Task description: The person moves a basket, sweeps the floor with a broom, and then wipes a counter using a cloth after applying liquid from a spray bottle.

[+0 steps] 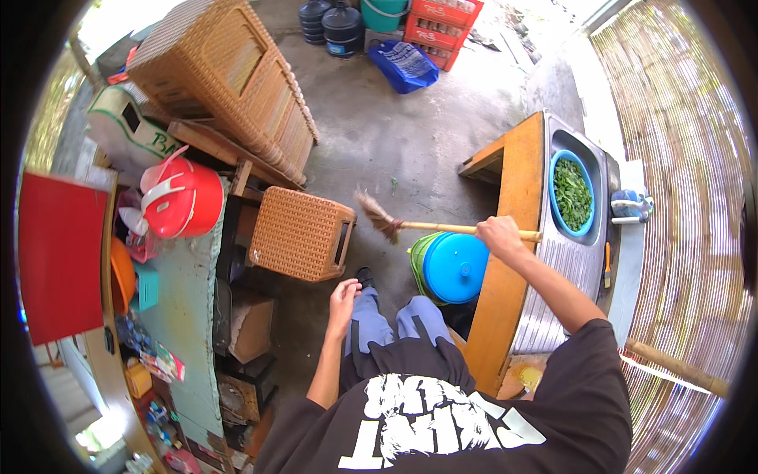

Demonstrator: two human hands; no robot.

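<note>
My right hand [500, 237] grips the wooden handle of a short broom [438, 227], held roughly level above the edge of the wooden sink counter. The broom's worn bristles point left, over the concrete floor between a woven stool and a blue-lidded bucket. My left hand [343, 302] holds nothing; its fingers are loosely curled in front of my left thigh, just below the brown woven plastic stool [301, 234]. Beneath the broom handle stands the bucket with its blue lid [455, 266]. A small green leaf sprig [394, 185] lies on the floor beyond the bristles.
On the right, a steel sink [542, 296] holds a blue basin of leafy greens [572, 195]. A wicker cabinet [237, 77] stands at upper left, near a red rice cooker [186, 201] on a table. Water jugs [342, 29], a blue bag [404, 65] and red crates [441, 29] stand ahead.
</note>
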